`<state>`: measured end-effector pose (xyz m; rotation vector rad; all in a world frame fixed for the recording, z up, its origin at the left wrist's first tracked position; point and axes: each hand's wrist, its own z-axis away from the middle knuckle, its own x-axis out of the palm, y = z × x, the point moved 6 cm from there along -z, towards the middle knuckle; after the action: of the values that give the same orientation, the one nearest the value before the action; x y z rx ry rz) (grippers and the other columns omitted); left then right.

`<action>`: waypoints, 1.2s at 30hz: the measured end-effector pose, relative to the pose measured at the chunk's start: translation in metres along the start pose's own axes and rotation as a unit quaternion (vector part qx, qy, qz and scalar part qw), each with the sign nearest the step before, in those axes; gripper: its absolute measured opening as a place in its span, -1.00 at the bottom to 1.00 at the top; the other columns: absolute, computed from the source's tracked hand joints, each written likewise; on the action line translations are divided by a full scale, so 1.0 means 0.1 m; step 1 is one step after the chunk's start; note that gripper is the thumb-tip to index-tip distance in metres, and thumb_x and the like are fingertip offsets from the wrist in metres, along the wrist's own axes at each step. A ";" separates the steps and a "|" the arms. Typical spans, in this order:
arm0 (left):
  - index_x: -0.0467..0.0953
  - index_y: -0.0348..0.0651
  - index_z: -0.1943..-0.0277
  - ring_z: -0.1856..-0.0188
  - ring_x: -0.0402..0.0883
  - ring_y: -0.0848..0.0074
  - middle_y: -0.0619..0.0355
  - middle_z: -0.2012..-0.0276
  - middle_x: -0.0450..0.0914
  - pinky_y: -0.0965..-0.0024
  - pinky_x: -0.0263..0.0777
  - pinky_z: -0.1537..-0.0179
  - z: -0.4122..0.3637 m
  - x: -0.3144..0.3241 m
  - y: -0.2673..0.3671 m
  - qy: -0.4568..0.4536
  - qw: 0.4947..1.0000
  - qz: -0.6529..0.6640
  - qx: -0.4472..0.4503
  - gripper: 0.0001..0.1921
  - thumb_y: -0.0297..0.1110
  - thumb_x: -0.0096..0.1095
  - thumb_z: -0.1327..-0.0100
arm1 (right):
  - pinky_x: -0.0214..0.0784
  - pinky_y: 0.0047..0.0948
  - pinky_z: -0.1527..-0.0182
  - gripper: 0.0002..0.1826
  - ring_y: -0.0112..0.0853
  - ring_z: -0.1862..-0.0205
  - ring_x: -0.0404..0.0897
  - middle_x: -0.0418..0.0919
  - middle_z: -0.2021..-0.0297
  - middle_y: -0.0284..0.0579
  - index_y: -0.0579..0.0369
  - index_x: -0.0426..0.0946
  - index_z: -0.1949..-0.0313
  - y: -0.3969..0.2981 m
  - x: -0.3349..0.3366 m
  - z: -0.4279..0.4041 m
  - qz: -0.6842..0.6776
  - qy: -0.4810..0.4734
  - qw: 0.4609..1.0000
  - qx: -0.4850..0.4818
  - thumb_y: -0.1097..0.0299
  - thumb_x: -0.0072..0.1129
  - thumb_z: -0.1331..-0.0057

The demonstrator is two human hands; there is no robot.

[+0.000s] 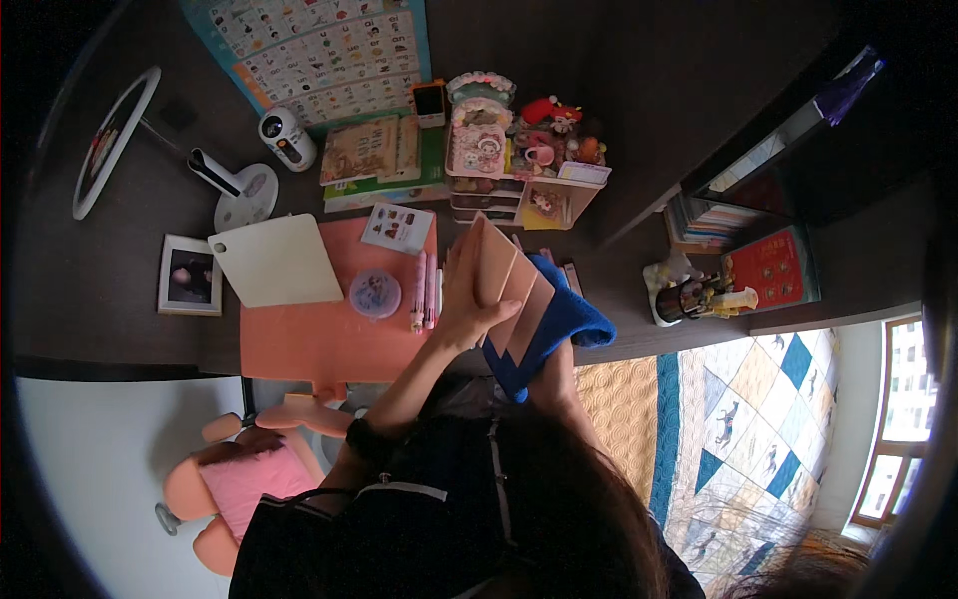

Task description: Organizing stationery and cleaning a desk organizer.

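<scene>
My left hand [465, 303] grips a pale pink stepped desk organizer [498, 258], thumb across its front and fingers along its left side. The organizer is tilted and held above the desk's front edge. A blue cloth [565, 318] lies against its right side and lower end. My right hand [555, 374] holds that cloth from below, and its fingers are mostly hidden by it. To the left of my left hand, several pink pens [423, 292] lie on an orange desk mat [299, 344]. A round lidded tub [375, 293] sits beside them.
A cream board [278, 260], a picture card [397, 227] and a framed photo [191, 275] lie left. Behind stand books [363, 153], a white camera-like device [287, 139], a round mirror [116, 142] and a pink organizer with figurines [524, 180]. Right is a brush cup [685, 299].
</scene>
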<state>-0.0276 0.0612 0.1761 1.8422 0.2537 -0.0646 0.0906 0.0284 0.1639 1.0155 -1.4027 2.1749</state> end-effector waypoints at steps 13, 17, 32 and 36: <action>-0.21 -0.22 -0.24 -0.19 0.01 0.39 0.06 -0.15 0.02 0.38 -0.15 -0.18 0.28 -0.04 -0.36 0.015 0.907 0.370 -0.198 -0.15 -0.42 0.09 0.13 | -0.01 -0.39 -0.14 -0.46 -0.35 -0.14 0.12 0.11 -0.12 -0.16 0.07 -0.02 -0.16 0.08 -0.05 0.12 0.235 -0.046 0.969 -0.057 0.01 -0.49 -0.30; -0.13 -0.24 -0.22 -0.16 0.06 0.38 0.04 -0.13 0.07 0.38 -0.11 -0.16 0.16 -0.04 0.16 -0.001 0.996 0.079 -0.030 -0.11 -0.35 0.18 0.21 | 0.03 -0.37 -0.12 -0.48 -0.33 -0.11 0.18 0.15 -0.10 -0.17 0.10 0.03 -0.13 0.14 -0.09 -0.06 -0.028 0.036 0.995 0.088 0.05 -0.42 -0.29; 0.01 -0.29 -0.15 -0.03 0.23 0.45 0.08 0.00 0.23 0.44 0.11 -0.03 -0.05 -0.37 -0.16 0.166 0.900 0.382 -0.126 -0.33 -0.40 0.12 0.03 | 0.02 -0.32 -0.12 -0.45 -0.29 -0.07 0.23 0.20 -0.07 -0.13 0.12 0.04 -0.13 -0.02 0.11 0.00 -0.029 -0.060 0.998 -0.021 0.02 -0.40 -0.27; -0.10 -0.36 -0.18 -0.12 0.12 0.39 -0.02 -0.08 0.10 0.42 -0.01 -0.11 -0.03 -0.71 -0.20 0.328 0.903 0.260 -0.091 -0.24 -0.34 0.15 0.03 | 0.00 -0.34 -0.12 -0.49 -0.33 -0.08 0.21 0.19 -0.07 -0.12 0.12 0.05 -0.11 -0.05 0.14 0.03 -0.166 -0.140 0.975 -0.053 0.09 -0.34 -0.25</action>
<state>-0.1009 0.0592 0.1703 1.6349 0.2130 0.9358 0.0854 0.0267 0.1787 1.4429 -1.3327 1.7508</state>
